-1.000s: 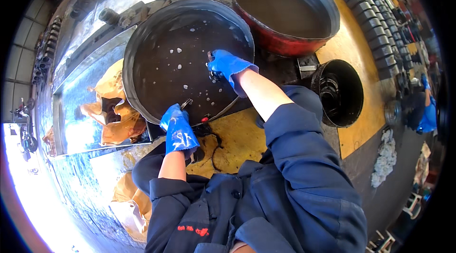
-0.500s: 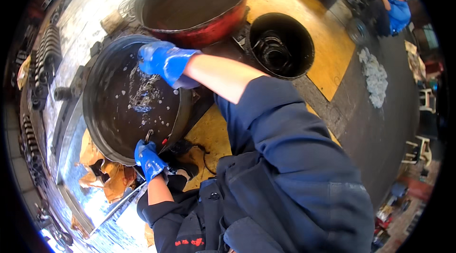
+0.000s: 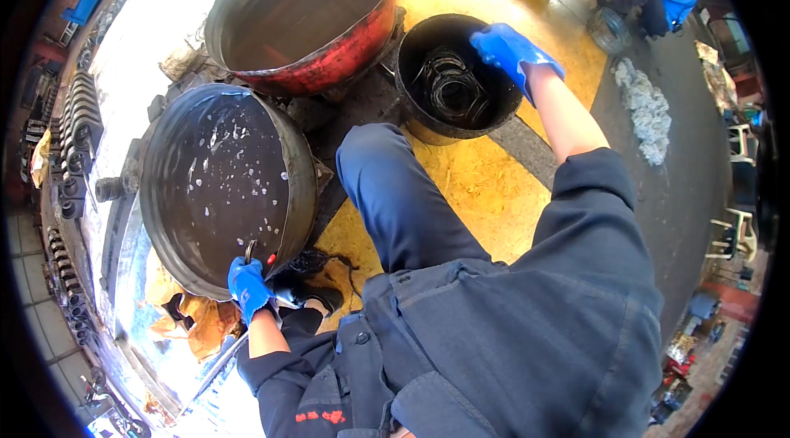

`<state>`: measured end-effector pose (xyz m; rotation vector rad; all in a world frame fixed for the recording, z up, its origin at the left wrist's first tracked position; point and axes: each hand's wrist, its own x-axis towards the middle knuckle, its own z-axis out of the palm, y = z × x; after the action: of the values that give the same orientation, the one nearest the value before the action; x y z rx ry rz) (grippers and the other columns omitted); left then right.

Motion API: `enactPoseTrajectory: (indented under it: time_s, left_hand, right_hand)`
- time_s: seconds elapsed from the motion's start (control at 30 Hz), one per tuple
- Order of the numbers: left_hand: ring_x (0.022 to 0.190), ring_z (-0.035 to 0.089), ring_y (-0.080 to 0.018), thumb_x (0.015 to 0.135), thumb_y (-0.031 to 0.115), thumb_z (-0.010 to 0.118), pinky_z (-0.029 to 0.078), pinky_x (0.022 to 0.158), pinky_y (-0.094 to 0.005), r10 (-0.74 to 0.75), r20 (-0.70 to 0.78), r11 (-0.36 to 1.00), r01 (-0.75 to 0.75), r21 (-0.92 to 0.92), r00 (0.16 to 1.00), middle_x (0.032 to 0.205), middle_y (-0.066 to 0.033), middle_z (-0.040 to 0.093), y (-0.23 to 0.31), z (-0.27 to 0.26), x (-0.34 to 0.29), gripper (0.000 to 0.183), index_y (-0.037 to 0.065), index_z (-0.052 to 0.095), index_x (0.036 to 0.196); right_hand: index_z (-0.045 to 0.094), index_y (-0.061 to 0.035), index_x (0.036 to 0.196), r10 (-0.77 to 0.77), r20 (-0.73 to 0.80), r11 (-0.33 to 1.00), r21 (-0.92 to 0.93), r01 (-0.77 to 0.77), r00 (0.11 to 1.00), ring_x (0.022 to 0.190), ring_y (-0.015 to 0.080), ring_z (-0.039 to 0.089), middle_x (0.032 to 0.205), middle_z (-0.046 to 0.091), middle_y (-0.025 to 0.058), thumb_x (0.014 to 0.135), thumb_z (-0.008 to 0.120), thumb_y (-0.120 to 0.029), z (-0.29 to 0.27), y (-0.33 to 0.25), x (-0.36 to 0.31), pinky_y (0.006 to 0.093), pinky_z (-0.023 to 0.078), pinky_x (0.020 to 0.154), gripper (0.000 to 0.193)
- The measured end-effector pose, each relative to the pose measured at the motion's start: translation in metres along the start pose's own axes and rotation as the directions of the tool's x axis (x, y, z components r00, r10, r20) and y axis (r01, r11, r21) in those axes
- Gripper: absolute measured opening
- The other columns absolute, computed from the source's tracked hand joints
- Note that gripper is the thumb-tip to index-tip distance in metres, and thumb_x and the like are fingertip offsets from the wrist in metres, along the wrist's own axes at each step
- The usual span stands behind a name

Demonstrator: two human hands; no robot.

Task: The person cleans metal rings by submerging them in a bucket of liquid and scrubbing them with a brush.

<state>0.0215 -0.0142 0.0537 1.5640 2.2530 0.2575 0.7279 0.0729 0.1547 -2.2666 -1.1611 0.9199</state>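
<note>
The right hand [image 3: 508, 56] has shifted from the tub [image 3: 299, 179] to the bucket [image 3: 424, 45] of dark rings [image 3: 455, 91], apparently moving work there; from here, I cannot tell its fingers' grip. The left hand [image 3: 249, 283] pinches a metal piece [image 3: 250, 250] at the tub's near edge.

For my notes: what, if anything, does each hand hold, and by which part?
The left hand holds a dark metal piece by its near end; whether the right hand, by the black bucket, holds anything is unclear.
</note>
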Motion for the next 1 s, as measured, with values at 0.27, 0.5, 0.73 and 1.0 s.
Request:
enactPoseTrajectory:
  time_s: [0.27,0.5,0.73,1.0]
  left_hand:
    - [0.062,0.053,-0.0187,0.088,0.013,0.067,0.046,0.062,-0.0385,-0.123,0.018,0.991,0.123,-0.045,0.992,0.067,-0.0095,0.060,-0.008,0.003,0.006,0.014,0.000,0.069,0.087]
    - [0.061,0.051,-0.0174,0.089,0.014,0.067,0.045,0.060,-0.0374,-0.127,-0.011,0.990,0.126,-0.068,0.992,0.067,-0.0090,0.059,-0.010,0.016,0.011,0.015,0.000,0.069,0.091]
    - [0.075,0.069,-0.0309,0.086,0.023,0.069,0.054,0.074,-0.0421,-0.207,0.014,0.978,0.206,0.040,0.978,0.083,-0.0197,0.072,-0.009,0.006,0.012,0.024,0.004,0.074,0.100]
    - [0.084,0.071,-0.0387,0.088,0.024,0.069,0.054,0.079,-0.0438,-0.190,0.022,0.981,0.189,0.049,0.981,0.092,-0.0213,0.073,0.005,0.002,0.011,0.023,0.006,0.074,0.101]
  right_hand:
    - [0.080,-0.0060,0.097,0.269,-0.103,0.952,-0.120,-0.280,0.958,0.103,0.0347,0.073,0.103,0.076,0.0193,0.096,0.070,-0.045,0.077,0.056,0.061,0.0471,0.054,0.091,0.041]
    - [0.082,-0.0115,0.100,0.270,-0.110,0.939,-0.190,-0.286,0.957,0.102,0.0303,0.073,0.108,0.078,0.0132,0.093,0.066,-0.037,0.113,0.142,0.140,0.0466,0.054,0.091,0.031]
    - [0.081,-0.0048,0.092,0.445,-0.108,0.894,0.113,-0.434,0.889,0.080,0.0299,0.073,0.088,0.076,0.0172,0.086,0.075,-0.021,0.144,0.128,0.141,0.0461,0.054,0.071,0.019]
    - [0.074,-0.0001,0.114,0.168,-0.410,0.983,0.006,-0.181,0.897,0.103,0.0298,0.074,0.112,0.075,0.0233,0.088,0.074,-0.026,0.095,0.101,0.093,0.0411,0.056,0.091,0.036]
